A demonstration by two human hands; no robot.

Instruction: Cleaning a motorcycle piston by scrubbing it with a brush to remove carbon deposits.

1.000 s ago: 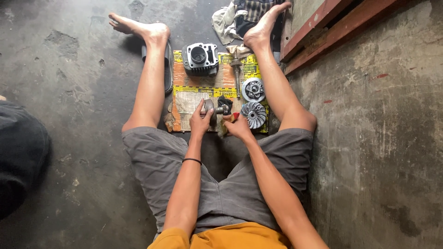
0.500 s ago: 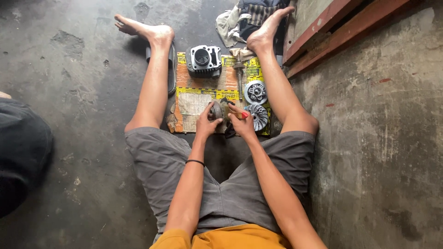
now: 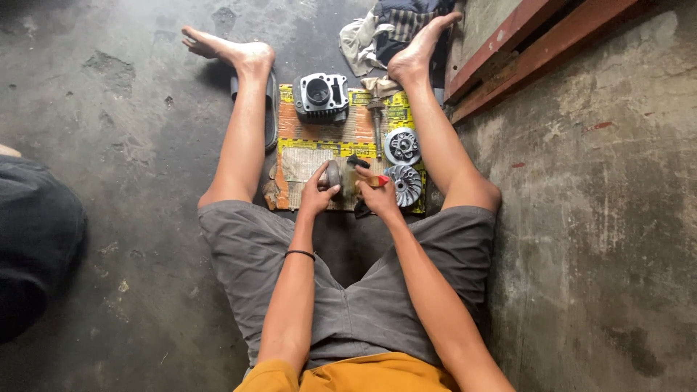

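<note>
One small metal part (image 3: 334, 174) in left hand (image 3: 316, 194) grip, right hand (image 3: 377, 194) clenching red-handled tool (image 3: 372, 180), two finned discs (image 3: 402, 147)

Flattened orange-and-yellow cardboard package (image 3: 319, 141) on floor, printed panels

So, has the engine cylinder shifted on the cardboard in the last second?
No. The cylinder sits at the same far end of the cardboard, against its top edge, just as before.
</note>
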